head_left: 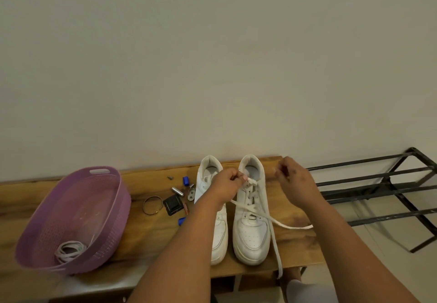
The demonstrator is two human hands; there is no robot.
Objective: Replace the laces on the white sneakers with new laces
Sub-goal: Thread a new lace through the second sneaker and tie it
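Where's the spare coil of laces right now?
In the head view, the coiled laces lie in the near end of the purple basket, at the left end of the wooden bench, well left of the sneakers.

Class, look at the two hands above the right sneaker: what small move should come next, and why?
Probably draw the lace out of the top eyelet. The left hand pinches it at the top of the right sneaker, lower rows are threaded, and two loose ends trail over the bench. What the right hand holds is unclear.
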